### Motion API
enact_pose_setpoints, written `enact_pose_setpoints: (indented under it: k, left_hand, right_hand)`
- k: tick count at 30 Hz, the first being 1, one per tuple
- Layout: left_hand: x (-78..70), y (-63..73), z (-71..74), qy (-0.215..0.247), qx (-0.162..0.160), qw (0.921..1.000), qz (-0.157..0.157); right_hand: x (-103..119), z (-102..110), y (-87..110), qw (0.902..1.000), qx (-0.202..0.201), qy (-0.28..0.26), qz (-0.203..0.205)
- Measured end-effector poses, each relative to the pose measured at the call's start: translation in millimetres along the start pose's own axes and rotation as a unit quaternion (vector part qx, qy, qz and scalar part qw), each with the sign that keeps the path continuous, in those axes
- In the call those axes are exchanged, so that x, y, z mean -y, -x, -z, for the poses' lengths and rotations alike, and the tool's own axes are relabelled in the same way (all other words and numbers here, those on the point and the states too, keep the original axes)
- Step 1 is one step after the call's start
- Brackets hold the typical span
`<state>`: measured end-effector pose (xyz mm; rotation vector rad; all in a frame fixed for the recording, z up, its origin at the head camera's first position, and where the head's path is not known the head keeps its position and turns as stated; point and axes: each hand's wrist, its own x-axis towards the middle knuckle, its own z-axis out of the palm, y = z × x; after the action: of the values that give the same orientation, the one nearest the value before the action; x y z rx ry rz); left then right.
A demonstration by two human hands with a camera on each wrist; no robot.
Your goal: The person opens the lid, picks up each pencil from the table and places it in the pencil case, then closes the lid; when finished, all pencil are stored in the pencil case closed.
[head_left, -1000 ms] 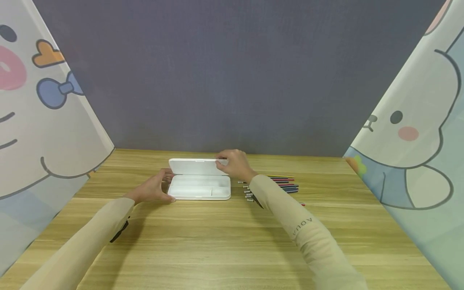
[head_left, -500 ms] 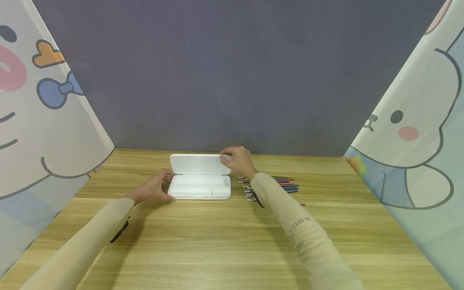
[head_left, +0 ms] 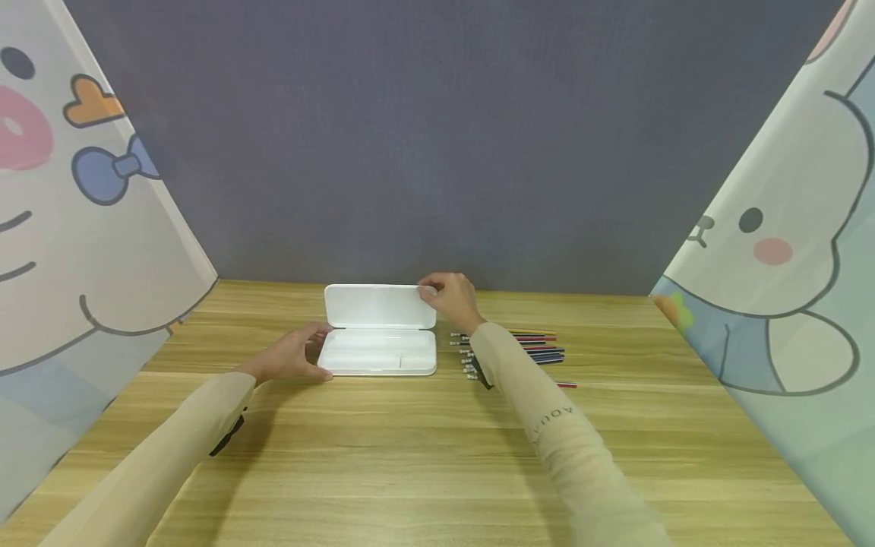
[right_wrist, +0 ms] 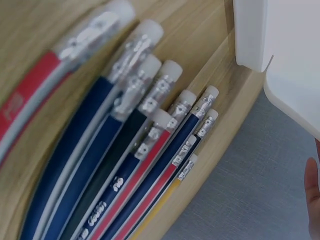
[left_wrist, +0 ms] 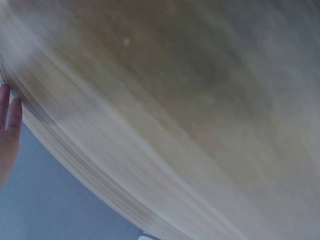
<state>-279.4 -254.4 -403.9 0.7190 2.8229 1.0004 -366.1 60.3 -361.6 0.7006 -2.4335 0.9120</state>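
A white pencil case (head_left: 362, 351) lies with its lid raised on the wooden table, and its shallow tray has a small divider. My left hand (head_left: 294, 355) holds the tray's left end, thumb at the front corner and fingers at the back. The lid (head_left: 376, 305) leans back from its hinge, its upper right corner pinched by my right hand (head_left: 454, 300). Only fingers of the left hand (left_wrist: 7, 140) show in the left wrist view. In the right wrist view, the pencil case (right_wrist: 251, 35) is partly cut off, with fingers of my right hand (right_wrist: 312, 195) at the edge.
Several pencils (right_wrist: 150, 165) with white erasers lie right of the case, mostly dark blue and red, one yellow. My right sleeve (head_left: 540, 410) covers part of them in the head view. A grey wall (head_left: 437, 152) stands behind the table, with cartoon-printed panels (head_left: 772, 319) at both sides.
My right hand has moved up and back, swinging the lid from a low slant to a more upright stand. The left hand keeps its place at the tray's end.
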Motion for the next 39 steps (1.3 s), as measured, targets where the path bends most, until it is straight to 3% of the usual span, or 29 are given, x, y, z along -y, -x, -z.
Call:
enact_pose_setpoints:
  k: [8,22,39]
  left_hand:
    - [3.2,-1.2,0.3,0.009,0.004,1.0,0.001]
    - [-0.2,-0.1,1.8,0.003,0.009,1.0,0.002]
    - [-0.2,-1.0,2.0,-0.003,0.012,0.9999,0.002]
  right_hand:
    - [-0.9,-1.9,-1.4,0.9989,-0.01,-0.009,-0.045]
    - [-4.4,3.6,-0.5,0.999,0.0,-0.043,-0.006]
    - [-12.2,3.3,1.9,0.9992,0.008,-0.005,0.039]
